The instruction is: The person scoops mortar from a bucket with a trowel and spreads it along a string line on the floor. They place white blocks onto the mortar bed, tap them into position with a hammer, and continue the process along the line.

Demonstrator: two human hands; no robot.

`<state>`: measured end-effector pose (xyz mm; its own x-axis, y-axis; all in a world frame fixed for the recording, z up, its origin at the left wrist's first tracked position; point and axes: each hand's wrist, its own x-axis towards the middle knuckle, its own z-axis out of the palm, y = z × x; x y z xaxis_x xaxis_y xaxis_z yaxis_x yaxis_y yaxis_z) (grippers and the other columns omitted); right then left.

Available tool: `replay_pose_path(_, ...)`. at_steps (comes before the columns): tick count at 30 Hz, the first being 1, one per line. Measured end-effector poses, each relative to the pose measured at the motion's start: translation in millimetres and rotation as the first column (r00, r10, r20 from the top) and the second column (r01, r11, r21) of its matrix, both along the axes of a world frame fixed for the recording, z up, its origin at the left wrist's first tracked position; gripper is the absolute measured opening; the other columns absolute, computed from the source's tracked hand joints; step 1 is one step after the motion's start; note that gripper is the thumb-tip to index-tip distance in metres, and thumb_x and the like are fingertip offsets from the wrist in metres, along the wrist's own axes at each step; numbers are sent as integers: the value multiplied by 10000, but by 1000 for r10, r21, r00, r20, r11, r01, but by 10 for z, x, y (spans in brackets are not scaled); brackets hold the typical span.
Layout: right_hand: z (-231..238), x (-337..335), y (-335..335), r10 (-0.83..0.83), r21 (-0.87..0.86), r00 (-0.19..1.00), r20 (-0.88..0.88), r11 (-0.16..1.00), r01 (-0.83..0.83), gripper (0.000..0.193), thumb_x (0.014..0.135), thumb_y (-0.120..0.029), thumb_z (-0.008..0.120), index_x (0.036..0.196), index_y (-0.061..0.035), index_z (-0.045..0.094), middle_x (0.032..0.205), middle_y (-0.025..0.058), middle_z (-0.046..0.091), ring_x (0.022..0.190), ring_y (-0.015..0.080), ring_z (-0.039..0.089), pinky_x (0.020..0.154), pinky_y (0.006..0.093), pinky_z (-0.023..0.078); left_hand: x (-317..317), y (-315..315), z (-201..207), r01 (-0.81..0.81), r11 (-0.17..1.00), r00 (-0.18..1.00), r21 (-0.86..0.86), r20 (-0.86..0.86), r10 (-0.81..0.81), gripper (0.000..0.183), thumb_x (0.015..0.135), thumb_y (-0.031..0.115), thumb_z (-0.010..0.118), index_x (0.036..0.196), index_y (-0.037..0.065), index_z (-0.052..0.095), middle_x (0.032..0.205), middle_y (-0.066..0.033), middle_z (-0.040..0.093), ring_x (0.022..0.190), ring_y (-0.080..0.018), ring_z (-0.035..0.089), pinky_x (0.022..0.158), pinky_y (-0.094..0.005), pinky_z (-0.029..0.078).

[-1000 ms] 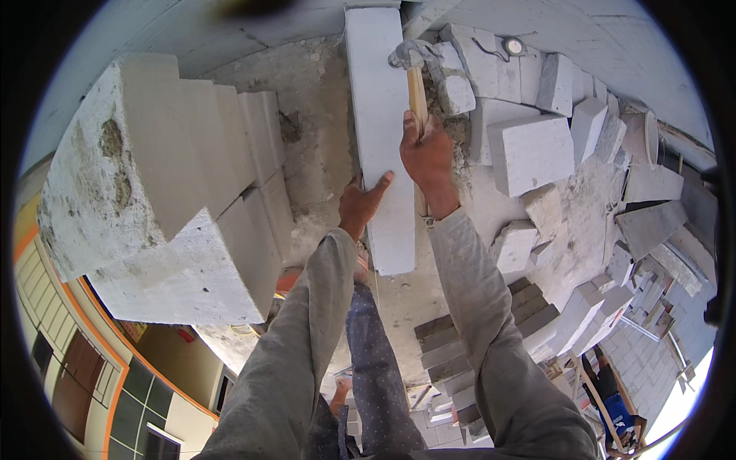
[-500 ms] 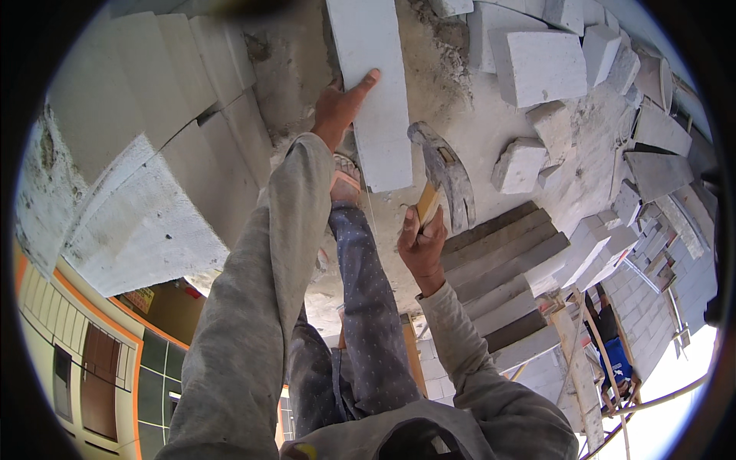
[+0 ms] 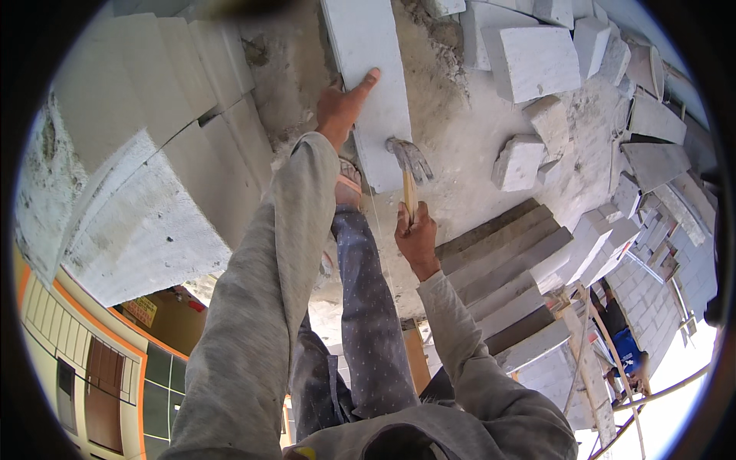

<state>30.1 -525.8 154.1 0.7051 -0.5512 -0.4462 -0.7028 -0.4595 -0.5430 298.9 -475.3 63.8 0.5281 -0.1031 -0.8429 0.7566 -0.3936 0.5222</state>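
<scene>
A long pale lightweight concrete block runs from the top of the view toward me, its near end close to my foot. My left hand grips its left edge, thumb laid over the top face and the other fingers mostly hidden behind that side. In my right hand is a hammer, held by its yellowish wooden handle. The mortar-smeared grey head is at the block's right edge near its near end; whether it touches cannot be made out. A thin string hangs below the block.
Large stacked blocks rise close on my left. Broken block pieces and bigger blocks lie on the dusty ground at right. A row of stacked slabs stands beside my right arm. Farther right, a person in blue is among wooden poles.
The hammer has swung left and turned more upright, bringing its head from beside the block to the block's right edge. My left hand keeps its hold on the block.
</scene>
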Motion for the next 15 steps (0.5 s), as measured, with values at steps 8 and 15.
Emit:
replay_pose_path(8,191,102,45,3,26,992,-124,1000,1,248,947,-156,656,993,23,490,589,180,570,500,361,615,455,430,455,-23,-1,-34,14,1000,1000,10,-7,-14,819,726,628,785,1235,-3,663,1088,-178,719,921,-274,719,685,-372,589)
replay_pose_path(15,842,-432,-57,-740,537,506,-443,233,811,331,1066,-416,426,1142,-95,461,770,20,475,513,131,501,485,286,485,7,-10,5,45,996,998,73,-39,-43,814,737,614,787,1284,28,642,1072,-153,722,912,-255,716,657,-378,587)
